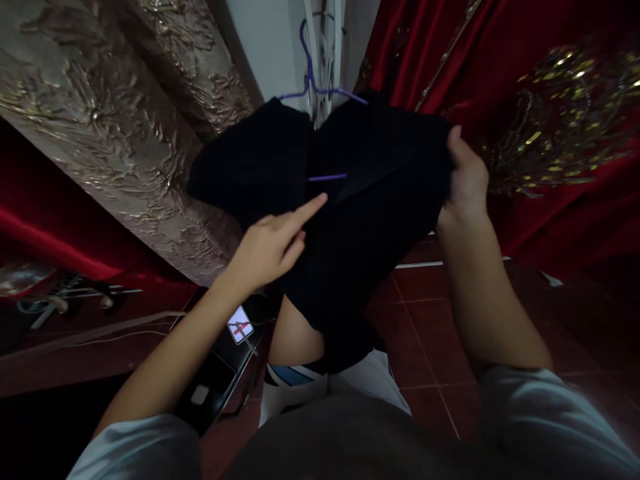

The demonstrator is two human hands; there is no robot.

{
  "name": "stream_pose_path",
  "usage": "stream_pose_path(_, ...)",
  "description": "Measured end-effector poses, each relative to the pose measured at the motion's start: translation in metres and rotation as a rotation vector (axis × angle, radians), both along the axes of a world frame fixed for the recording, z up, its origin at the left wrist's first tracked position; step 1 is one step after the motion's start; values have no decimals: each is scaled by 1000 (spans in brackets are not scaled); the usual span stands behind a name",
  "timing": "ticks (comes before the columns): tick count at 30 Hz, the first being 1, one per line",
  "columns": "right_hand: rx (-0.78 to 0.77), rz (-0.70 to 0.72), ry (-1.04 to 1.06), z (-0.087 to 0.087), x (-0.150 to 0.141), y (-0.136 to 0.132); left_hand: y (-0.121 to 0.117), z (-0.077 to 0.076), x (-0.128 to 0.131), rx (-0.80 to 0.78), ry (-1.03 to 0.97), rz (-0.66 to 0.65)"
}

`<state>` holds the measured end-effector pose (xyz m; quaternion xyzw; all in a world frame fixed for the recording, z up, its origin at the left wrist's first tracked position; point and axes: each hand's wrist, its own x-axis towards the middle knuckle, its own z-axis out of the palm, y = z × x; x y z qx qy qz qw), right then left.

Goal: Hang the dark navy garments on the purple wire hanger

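A dark, nearly black shirt (380, 180) hangs in front of me on a purple hanger (311, 77). Part of the hanger's lower bar shows through the garment's front opening. My right hand (467, 175) grips the shirt's right side, thumb in front and the other fingers hidden behind the cloth. My left hand (275, 247) is over the lower front with its index finger stretched out, the tip just below the hanger bar. The other left fingers are partly curled and hold nothing. Whether that fingertip touches the cloth I cannot tell.
A white metal stand (324, 40) rises behind the hanger. Patterned beige curtains (125, 127) hang on the left, a red curtain (435, 60) with gold tinsel (560, 120) on the right. Low at left, a lit phone (241, 325) lies on a black surface above red floor tiles (425, 333).
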<state>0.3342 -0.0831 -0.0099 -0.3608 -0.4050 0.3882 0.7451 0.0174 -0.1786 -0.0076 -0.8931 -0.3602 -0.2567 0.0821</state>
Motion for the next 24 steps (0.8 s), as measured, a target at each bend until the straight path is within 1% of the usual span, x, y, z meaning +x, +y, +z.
stream_pose_path(1,-32,-6,76,-7,0,-12,-1,-10,5,-78,80,49)
stream_pose_path(3,-73,-11,178,-20,-2,-33,0,-32,15,-150,201,178)
stream_pose_path(5,-48,-50,173,-28,-4,-47,-1,-51,23,-191,218,259)
stream_pose_path(6,-33,-62,143,-30,-5,-51,-2,-59,27,-223,169,267)
stream_pose_path(8,-2,-114,48,-32,-6,-56,-7,-71,32,-289,-17,236)
stream_pose_path(9,25,-177,-12,-34,-8,-60,-11,-77,34,-306,-139,209)
stream_pose_path(11,104,-397,-131,-42,-17,-72,-20,-87,39,-299,-401,169)
stream_pose_path(12,140,-515,-164,-49,-26,-81,-24,-92,42,-271,-533,168)
stream_pose_path(13,160,-615,-184,-59,-36,-92,-29,-98,47,-238,-668,180)
stream_pose_path(14,159,-666,-170,-70,-49,-103,-34,-104,52,-206,-812,197)
stream_pose_path(15,122,-621,-149,-83,-62,-114,-38,-109,59,-180,-963,214)
stream_pose_path(16,70,-532,-170,-97,-76,-125,-43,-114,66,-167,-1114,223)
stream_pose_path(17,19,-398,-212,-109,-89,-134,-48,-119,74,-167,-1253,222)
stream_pose_path(19,-93,26,-304,-129,-109,-146,-57,-123,88,-202,-1456,210)
stream_pose_path(20,-136,201,-331,-134,-115,-151,-62,-123,93,-235,-1510,202)
stream_pose_path(21,-169,330,-343,-137,-119,-153,-66,-122,97,-271,-1540,193)
stream_pose_path(22,-195,401,-345,-137,-120,-155,-69,-120,100,-294,-1558,188)
stream_pose_path(24,-230,415,-344,-132,-120,-157,-74,-116,102,-292,-1572,191)
